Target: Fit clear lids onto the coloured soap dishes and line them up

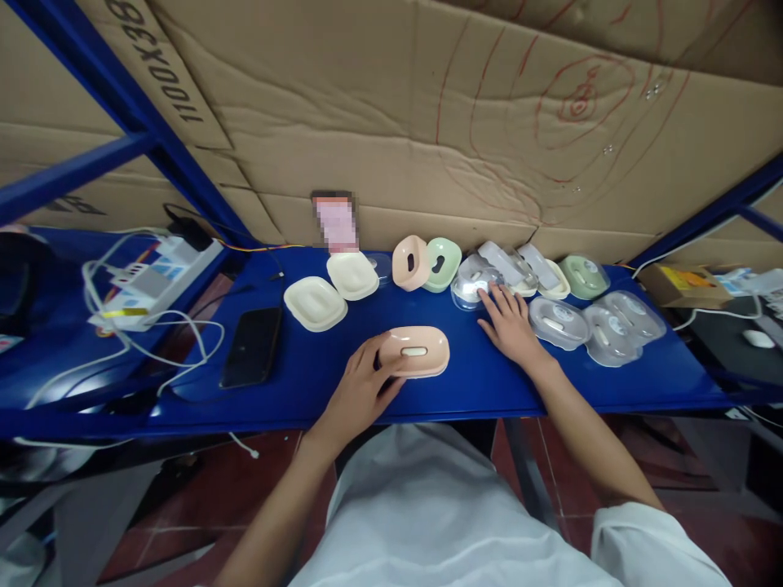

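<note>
Near the front of the blue table, my left hand [364, 377] grips the left end of a peach oval plastic case [431, 359] with a small white bar in its top. My right hand [509, 323] reaches to the right, fingers stretched and apart, the fingertips touching a clear plastic cover [472, 287]. Behind these stand a peach shell [411, 262] and a light green shell [443, 265], each with a dark slot. Two cream oval dishes, one at the left [315, 304] and one farther back [353, 275], lie left of them.
Several clear covers [613, 334] and a green case [584, 277] lie at the right. A dark phone [250, 348] lies at the left, near a power strip [162, 281] with tangled white cables. A pixelated upright item [338, 222] leans on the cardboard wall [379, 106].
</note>
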A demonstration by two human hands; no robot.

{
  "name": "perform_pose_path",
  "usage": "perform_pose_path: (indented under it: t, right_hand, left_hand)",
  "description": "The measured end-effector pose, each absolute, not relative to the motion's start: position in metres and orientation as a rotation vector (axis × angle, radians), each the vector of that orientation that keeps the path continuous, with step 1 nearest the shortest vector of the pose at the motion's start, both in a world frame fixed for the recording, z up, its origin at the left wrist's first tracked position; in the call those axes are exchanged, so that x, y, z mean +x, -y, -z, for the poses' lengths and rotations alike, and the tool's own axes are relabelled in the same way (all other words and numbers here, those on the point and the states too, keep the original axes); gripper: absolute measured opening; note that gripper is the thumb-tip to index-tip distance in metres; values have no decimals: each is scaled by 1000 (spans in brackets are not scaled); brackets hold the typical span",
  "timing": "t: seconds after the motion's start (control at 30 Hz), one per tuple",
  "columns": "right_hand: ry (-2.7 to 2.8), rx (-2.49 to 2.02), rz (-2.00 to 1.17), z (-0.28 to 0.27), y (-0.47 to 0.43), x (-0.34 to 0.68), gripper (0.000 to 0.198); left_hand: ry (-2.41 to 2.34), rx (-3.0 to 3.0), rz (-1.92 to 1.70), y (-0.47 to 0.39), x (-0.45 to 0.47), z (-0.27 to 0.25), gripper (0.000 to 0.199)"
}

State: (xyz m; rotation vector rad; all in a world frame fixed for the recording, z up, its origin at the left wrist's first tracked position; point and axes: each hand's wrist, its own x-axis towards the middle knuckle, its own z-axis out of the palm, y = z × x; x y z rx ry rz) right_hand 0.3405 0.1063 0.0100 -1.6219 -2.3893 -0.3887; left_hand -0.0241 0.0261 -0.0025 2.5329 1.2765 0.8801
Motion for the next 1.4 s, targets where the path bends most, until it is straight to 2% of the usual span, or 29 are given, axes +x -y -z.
perform_pose_path:
  t: [0.3, 0.47, 0.67, 0.77, 0.87, 0.93, 1.0, 1.17, 1.4]
  right_hand:
    - [2423, -1514, 428, -17, -62, 323, 51]
    - [2366, -1502, 189, -8, -54, 321, 48]
    - [2041, -1477, -195, -7, -51, 325, 48]
    - [1966, -1353, -348, -13, -44, 316, 45]
    - [2112, -1191, -463, -14, -33, 297, 48]
    - [2223, -1072, -462, -12, -28, 284, 51]
    - [2304, -988, -399, -11, -25, 272, 54]
    - [2475, -971, -199, -9, -26, 262, 55]
    - [2535, -1004, -124, -6, -25, 262, 55]
  left_hand:
    - [-1244, 2439, -955, -28, -28, 6, 29]
    - [-1219, 2418, -941, -27, -28, 4, 31]
    - [-1199, 2334, -929, -26, -30, 0, 28]
    - [-1160, 2262, -876, -25, -30, 0, 38]
    - [-1172, 2166, -834, -26, -26, 0, 61]
    - [-1167, 2132, -831, -27, -22, 0, 74]
    - [-1137, 2138, -853, -27, -19, 1, 77]
    - [-1155, 2163, -902, -28, -17, 5, 74]
    - [-1135, 2163, -906, -29, -22, 7, 66]
